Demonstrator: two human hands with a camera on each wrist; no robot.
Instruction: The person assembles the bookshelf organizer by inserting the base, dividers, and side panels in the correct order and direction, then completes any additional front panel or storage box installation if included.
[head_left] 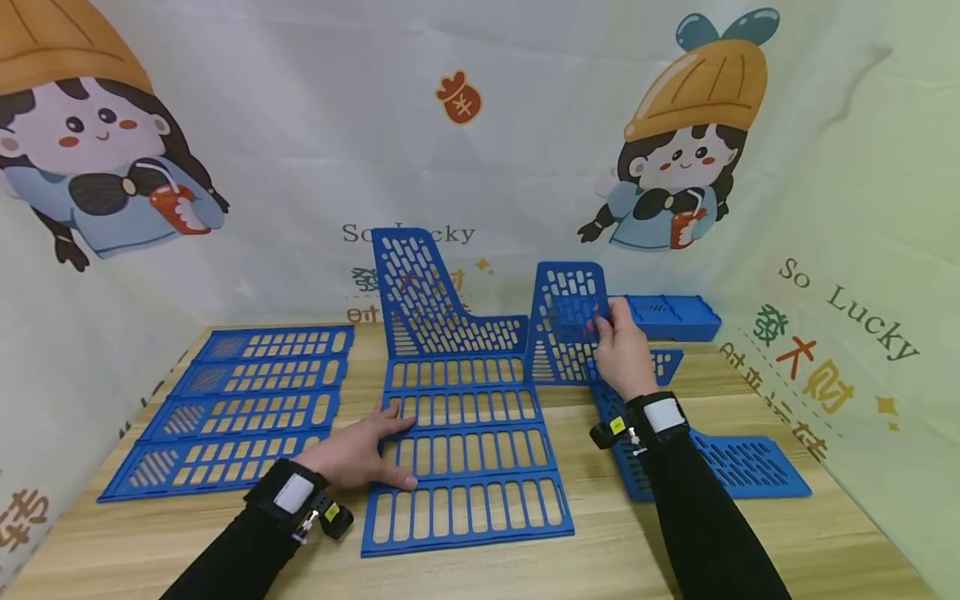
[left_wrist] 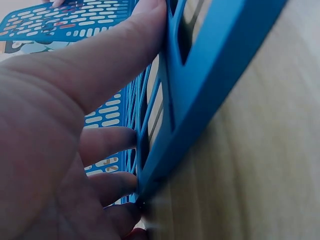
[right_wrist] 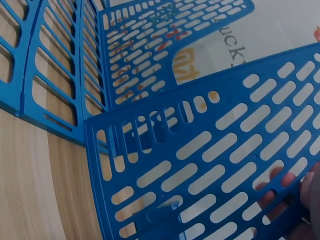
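Observation:
My left hand (head_left: pixel 352 450) rests at the left edge of a blue slotted base panel (head_left: pixel 480 479) lying on the table, fingers spread. In the left wrist view its thumb lies over the panel's edge (left_wrist: pixel 215 75) and its fingertips touch the side. With my right hand (head_left: pixel 626 354) I grip a blue perforated L-shaped side panel (head_left: pixel 567 268), held upright with its lower corner at the base's far right corner. In the right wrist view that side panel (right_wrist: pixel 230 87) meets the slotted base. Another perforated side panel (head_left: pixel 408 275) stands upright along the base's far edge.
To the left lies a flat blue slotted panel (head_left: pixel 142 437) in several joined sections. More perforated L-shaped panels (head_left: pixel 776 477) lie on the right. A blue ridged piece (head_left: pixel 678 331) sits at the back right, before a printed cloth backdrop (head_left: pixel 540 150).

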